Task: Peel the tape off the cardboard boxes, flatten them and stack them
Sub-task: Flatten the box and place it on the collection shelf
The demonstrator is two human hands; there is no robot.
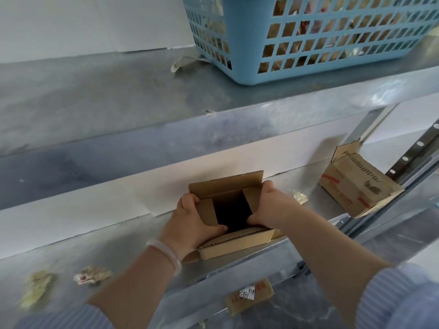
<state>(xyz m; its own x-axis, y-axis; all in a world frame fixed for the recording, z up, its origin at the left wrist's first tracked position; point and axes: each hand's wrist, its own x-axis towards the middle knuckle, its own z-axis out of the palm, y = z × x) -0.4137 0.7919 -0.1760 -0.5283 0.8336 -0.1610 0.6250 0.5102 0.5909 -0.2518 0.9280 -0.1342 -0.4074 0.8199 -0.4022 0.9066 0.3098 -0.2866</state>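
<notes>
The left hand [190, 219] and right hand [269, 205] hold the small open brown cardboard box [237, 244] on the grey metal shelf [118, 255], fingers curled round its opposite side walls. Flattening looks to be the step in hand (the flaps already stand open). Next, the walls need pushing askew until the box collapses.

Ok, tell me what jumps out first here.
Two hands grip an open box at centre, the left hand on its left flap, the right hand on its right. A blue basket stands on the upper shelf, top right; a second box sits at right.
</notes>
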